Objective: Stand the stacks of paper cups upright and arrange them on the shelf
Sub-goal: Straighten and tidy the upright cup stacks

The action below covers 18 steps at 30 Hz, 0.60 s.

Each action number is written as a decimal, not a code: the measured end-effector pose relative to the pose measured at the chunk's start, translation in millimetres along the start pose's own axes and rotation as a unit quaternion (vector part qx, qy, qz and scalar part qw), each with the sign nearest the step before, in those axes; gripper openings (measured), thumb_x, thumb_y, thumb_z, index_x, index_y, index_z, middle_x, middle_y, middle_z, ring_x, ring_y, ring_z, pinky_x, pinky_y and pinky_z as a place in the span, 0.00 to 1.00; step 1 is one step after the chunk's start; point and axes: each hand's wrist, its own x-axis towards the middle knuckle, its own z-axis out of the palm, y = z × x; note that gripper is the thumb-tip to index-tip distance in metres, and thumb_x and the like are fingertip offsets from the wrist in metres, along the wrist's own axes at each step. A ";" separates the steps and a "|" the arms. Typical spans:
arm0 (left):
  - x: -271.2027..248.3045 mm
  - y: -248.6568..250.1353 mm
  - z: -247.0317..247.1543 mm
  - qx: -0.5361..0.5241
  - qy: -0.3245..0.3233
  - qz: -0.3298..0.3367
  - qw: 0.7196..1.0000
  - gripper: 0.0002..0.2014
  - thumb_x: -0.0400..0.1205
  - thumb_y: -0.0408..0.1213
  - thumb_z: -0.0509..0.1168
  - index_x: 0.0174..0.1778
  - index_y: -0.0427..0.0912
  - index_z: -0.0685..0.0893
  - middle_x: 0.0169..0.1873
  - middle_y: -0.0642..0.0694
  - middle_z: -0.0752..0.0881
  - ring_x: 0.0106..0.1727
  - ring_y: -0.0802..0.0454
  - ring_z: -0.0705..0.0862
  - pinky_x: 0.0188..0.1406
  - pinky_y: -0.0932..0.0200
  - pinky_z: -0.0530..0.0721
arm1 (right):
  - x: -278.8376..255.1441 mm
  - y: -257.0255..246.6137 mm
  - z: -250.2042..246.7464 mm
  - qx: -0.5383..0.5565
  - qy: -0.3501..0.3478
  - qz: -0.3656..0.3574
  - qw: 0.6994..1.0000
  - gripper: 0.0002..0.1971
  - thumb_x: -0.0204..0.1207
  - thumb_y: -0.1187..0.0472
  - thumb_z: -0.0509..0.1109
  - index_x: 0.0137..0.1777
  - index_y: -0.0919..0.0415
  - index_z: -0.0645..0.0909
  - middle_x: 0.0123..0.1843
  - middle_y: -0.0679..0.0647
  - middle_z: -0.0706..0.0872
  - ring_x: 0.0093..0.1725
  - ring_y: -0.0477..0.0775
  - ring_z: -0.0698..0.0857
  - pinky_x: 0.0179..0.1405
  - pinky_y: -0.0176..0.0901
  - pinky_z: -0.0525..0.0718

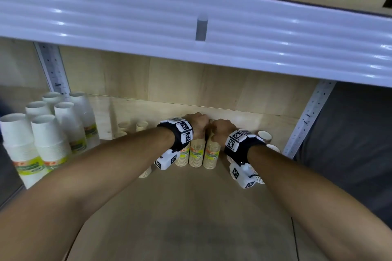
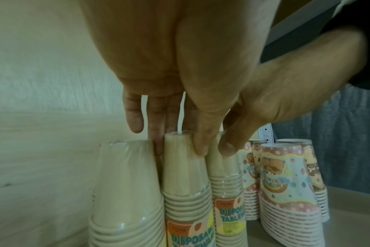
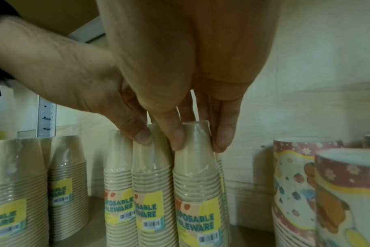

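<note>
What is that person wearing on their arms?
Both arms are bare, with no sleeves. The left wrist band and right wrist band are black straps carrying white blocks printed with black-and-white square codes. A white boxy camera hangs under each wrist.

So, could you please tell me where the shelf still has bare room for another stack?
The wooden shelf board is bare in front of the beige cup stacks. It is crowded at the back wall, where the left hand and right hand grip stack tops, white cup stacks left, patterned cup stacks right.
</note>
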 end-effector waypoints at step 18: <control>-36.8 -42.6 -45.1 -0.079 0.091 -0.004 0.993 0.22 0.81 0.41 0.71 0.71 0.44 0.79 0.67 0.43 0.80 0.67 0.45 0.79 0.56 0.60 0.74 | -20.1 -32.1 -41.1 0.078 0.034 -0.025 0.996 0.16 0.71 0.50 0.73 0.56 0.54 0.82 0.55 0.53 0.84 0.52 0.55 0.83 0.50 0.45 0.84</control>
